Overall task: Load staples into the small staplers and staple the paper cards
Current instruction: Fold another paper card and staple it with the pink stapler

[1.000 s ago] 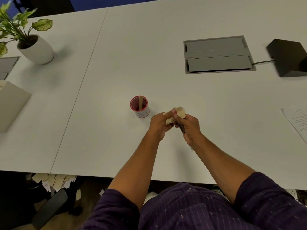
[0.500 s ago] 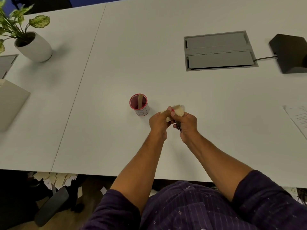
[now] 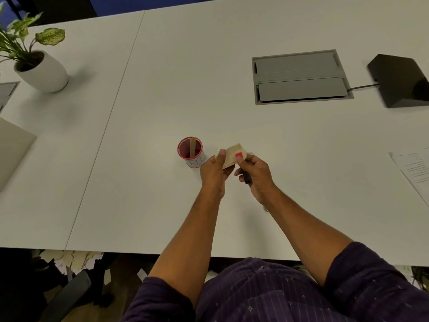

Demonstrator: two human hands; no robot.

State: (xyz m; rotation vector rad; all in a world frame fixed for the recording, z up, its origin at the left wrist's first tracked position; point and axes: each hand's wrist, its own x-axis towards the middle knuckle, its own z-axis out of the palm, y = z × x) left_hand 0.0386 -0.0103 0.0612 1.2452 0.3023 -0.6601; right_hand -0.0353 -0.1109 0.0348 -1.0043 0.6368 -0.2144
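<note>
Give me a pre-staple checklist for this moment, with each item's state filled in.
1. Paper cards held off the table: ok, the left hand pinches their near-left edge with the thumb on top.
2. Stapler in hand: ok, the right hand grips a small dark body with a pink end at the cards.
3. Cards seated in the stapler's mouth: cannot tell, fingers hide it.
4. Staples loaded: cannot tell.
5. Cards squared up: cannot tell, too small.
6. Red-rimmed cup clear of the hands: ok, it stands just left of them, apart.
</note>
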